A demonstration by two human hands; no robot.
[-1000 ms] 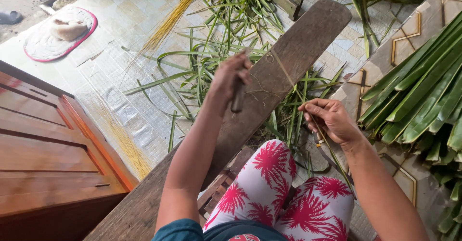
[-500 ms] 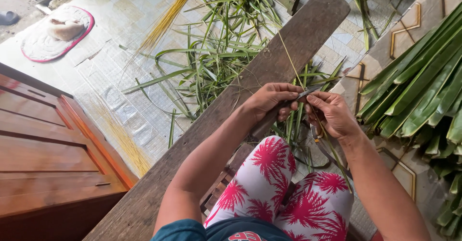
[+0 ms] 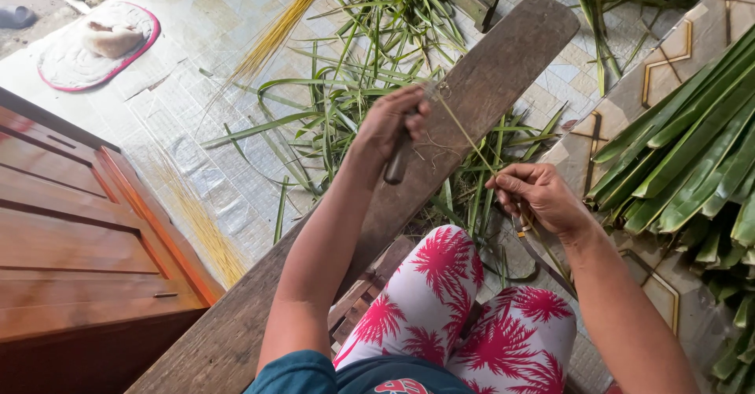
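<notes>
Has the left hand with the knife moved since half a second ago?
Yes. The left hand with the knife has gone up along the wooden plank, away from the right hand, toward the plank's far end.

A thin pale-green leaf rib (image 3: 464, 136) stretches taut, slanting from ten o'clock down to four. A dark-handled knife (image 3: 397, 162) stands nearly upright, its blade meeting the rib's upper end.

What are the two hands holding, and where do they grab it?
The left hand grips a knife by its dark handle. The right hand pinches a thin leaf rib near its lower end, stretched over the wooden plank.
</notes>
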